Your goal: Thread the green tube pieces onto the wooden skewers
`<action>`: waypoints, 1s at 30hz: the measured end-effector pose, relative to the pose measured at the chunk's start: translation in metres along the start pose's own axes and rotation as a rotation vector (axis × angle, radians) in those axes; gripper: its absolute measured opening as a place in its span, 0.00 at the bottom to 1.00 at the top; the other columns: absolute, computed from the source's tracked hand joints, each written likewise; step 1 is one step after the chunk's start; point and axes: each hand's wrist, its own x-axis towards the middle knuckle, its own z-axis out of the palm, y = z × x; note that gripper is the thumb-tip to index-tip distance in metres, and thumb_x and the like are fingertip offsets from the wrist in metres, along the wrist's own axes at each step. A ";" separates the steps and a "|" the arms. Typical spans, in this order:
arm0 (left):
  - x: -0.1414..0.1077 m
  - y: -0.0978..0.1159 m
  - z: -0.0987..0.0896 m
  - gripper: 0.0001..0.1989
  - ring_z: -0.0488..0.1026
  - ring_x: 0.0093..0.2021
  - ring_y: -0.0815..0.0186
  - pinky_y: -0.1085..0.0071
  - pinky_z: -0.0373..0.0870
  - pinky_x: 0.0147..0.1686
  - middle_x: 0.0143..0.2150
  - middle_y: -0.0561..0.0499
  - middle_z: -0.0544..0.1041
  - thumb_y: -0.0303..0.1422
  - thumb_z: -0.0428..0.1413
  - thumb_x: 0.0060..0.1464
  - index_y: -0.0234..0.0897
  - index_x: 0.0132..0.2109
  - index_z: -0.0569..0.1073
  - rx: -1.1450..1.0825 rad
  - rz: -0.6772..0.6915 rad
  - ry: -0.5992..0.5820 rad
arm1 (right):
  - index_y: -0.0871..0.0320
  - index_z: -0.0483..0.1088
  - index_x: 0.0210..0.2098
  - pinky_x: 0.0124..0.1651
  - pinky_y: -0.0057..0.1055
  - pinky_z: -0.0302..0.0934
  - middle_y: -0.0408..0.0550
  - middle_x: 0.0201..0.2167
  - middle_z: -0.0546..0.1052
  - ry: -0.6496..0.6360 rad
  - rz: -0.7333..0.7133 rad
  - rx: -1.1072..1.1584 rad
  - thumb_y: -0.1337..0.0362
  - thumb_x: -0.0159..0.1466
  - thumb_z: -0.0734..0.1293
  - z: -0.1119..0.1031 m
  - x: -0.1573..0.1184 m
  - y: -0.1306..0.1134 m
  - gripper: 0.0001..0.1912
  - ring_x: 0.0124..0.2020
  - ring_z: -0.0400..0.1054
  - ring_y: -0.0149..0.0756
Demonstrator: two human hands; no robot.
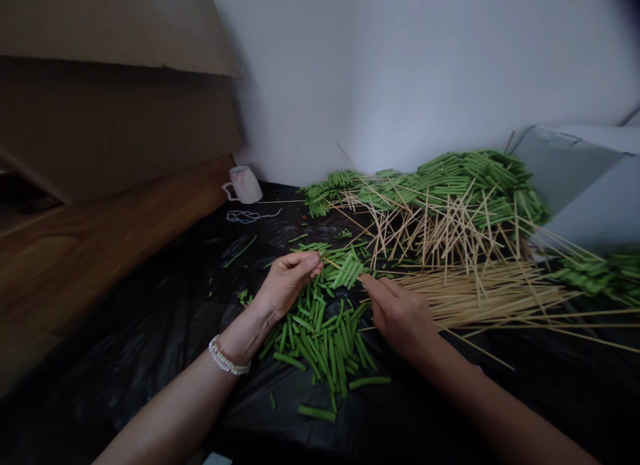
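Note:
Several cut green stems (347, 272) sit side by side on a thin wooden skewer (331, 262) between my hands. My left hand (293, 278), with a beaded bracelet at the wrist, pinches the skewer's left end. The fingers of my right hand (397, 312) close round its right part, beside the threaded stems. Below lies a loose pile of cut green stems (320, 345) on black plastic sheeting (270, 418). A bundle of bare skewers (490, 295) lies to the right of my right hand.
Filled skewers (480, 178) are heaped along the pale wall, with more green stems (600, 275) at the far right. A white mug (245, 185) and a looped string (245, 216) are at the back left. Boxes stand on both sides.

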 end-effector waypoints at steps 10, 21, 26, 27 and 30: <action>0.000 -0.001 0.001 0.11 0.72 0.28 0.71 0.73 0.68 0.34 0.27 0.50 0.79 0.32 0.70 0.37 0.33 0.30 0.81 0.031 -0.013 -0.025 | 0.61 0.71 0.48 0.29 0.26 0.57 0.45 0.28 0.74 0.003 -0.019 -0.005 0.74 0.64 0.56 0.002 -0.001 -0.002 0.18 0.26 0.66 0.29; -0.002 -0.006 0.002 0.11 0.72 0.28 0.71 0.74 0.67 0.34 0.27 0.50 0.79 0.34 0.70 0.38 0.33 0.30 0.81 0.097 -0.042 -0.057 | 0.63 0.71 0.48 0.28 0.27 0.55 0.44 0.26 0.73 -0.002 -0.021 0.029 0.74 0.64 0.55 0.005 -0.003 -0.004 0.18 0.26 0.66 0.30; -0.006 -0.016 0.004 0.08 0.68 0.26 0.73 0.75 0.65 0.31 0.27 0.52 0.78 0.33 0.69 0.41 0.34 0.29 0.81 0.198 -0.020 -0.138 | 0.62 0.71 0.47 0.28 0.28 0.55 0.43 0.26 0.73 -0.009 -0.020 0.022 0.74 0.64 0.56 0.005 -0.003 -0.008 0.17 0.25 0.66 0.30; -0.006 -0.017 0.004 0.07 0.68 0.26 0.73 0.75 0.64 0.31 0.27 0.52 0.78 0.33 0.68 0.42 0.34 0.29 0.81 0.211 -0.009 -0.144 | 0.62 0.71 0.47 0.28 0.28 0.54 0.43 0.26 0.73 -0.007 -0.020 0.018 0.74 0.64 0.56 0.005 -0.003 -0.008 0.17 0.25 0.66 0.29; -0.006 -0.018 0.004 0.07 0.68 0.27 0.73 0.75 0.65 0.31 0.29 0.52 0.78 0.33 0.67 0.43 0.35 0.30 0.81 0.232 0.016 -0.135 | 0.61 0.71 0.47 0.27 0.27 0.54 0.43 0.26 0.73 -0.008 -0.017 0.026 0.73 0.64 0.56 0.003 -0.001 -0.008 0.17 0.25 0.66 0.29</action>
